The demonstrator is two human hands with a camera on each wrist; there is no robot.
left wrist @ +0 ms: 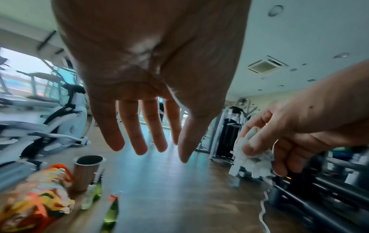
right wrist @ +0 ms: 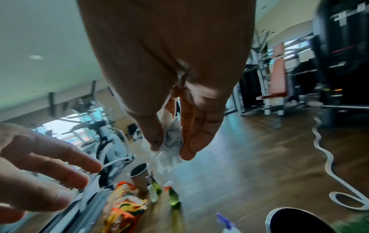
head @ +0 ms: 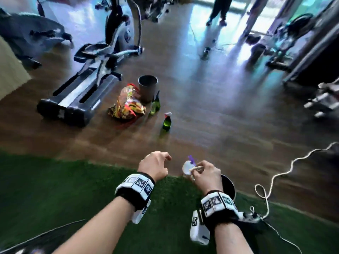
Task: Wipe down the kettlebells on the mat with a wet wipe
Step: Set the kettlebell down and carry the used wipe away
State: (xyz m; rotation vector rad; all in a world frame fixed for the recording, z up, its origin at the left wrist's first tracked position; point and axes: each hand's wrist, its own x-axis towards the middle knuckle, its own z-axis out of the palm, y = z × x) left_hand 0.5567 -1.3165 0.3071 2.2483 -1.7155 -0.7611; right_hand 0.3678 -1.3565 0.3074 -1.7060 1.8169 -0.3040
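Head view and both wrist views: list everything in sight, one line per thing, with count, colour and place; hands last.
wet wipe: one, white, crumpled, in the right hand's grip
mat: one, green turf, under the arms
metal cylinder bin: one, grey, on the wood floor ahead
colourful bag: one, orange and yellow, left of the bin
green bottles: two, the nearer with a spray head, right of the bag
purple-topped spray bottle: one, pale, by the mat's edge
white cable: one, snaking at right
elliptical machine: one, grey-black, far left
kettlebells: none plainly visible
left hand: empty
right hand: pinches the wipe
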